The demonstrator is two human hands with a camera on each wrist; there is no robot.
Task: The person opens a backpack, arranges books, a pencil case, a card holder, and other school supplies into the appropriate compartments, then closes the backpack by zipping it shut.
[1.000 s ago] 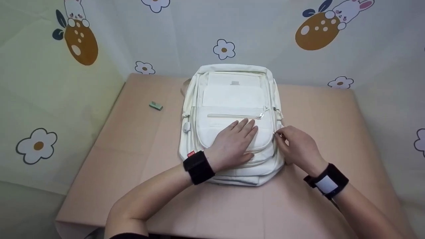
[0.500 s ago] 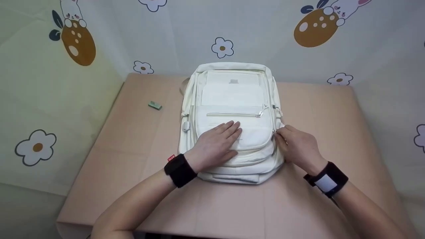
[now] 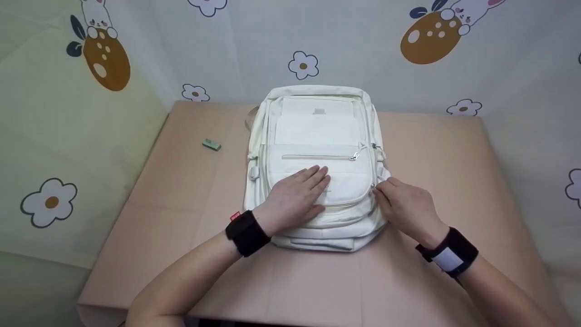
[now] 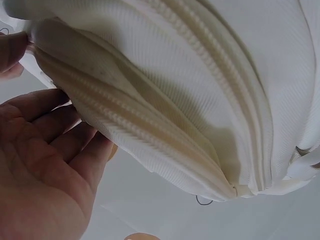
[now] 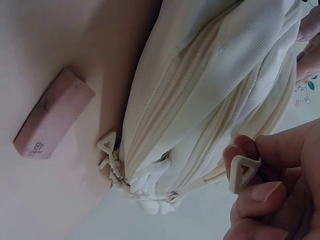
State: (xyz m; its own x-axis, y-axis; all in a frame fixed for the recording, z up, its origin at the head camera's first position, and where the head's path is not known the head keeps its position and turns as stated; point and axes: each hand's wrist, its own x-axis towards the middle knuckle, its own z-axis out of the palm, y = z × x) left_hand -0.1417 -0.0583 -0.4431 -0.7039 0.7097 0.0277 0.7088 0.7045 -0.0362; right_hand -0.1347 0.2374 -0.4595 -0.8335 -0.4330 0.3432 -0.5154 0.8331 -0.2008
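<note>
A cream-white backpack [image 3: 317,131] lies front side up on the table. My left hand [image 3: 297,195] rests flat on its front pocket, fingers extended together. In the left wrist view, that hand's fingers [image 4: 65,117] lie along the edge of a zipped pocket, whose zipper [image 4: 135,120] curves across the cloth. At the pocket's right side is my right hand [image 3: 408,206]. Thumb and index finger pinch a triangular white zipper pull [image 5: 237,175], seen close up in the right wrist view. Other zipper pulls [image 5: 106,143] hang at the bag's side.
A pink eraser [image 5: 55,115] marked 4B lies beside the bag in the right wrist view. On the left of the table sits a small green block [image 3: 212,145]. The peach-coloured tabletop [image 3: 181,245] meets a patterned cloth wall [image 3: 254,54] behind the bag.
My left hand has slid left across the front pocket. My right hand, keeping its pinch at the zipper, has shifted slightly down the bag's right side, toward me.
</note>
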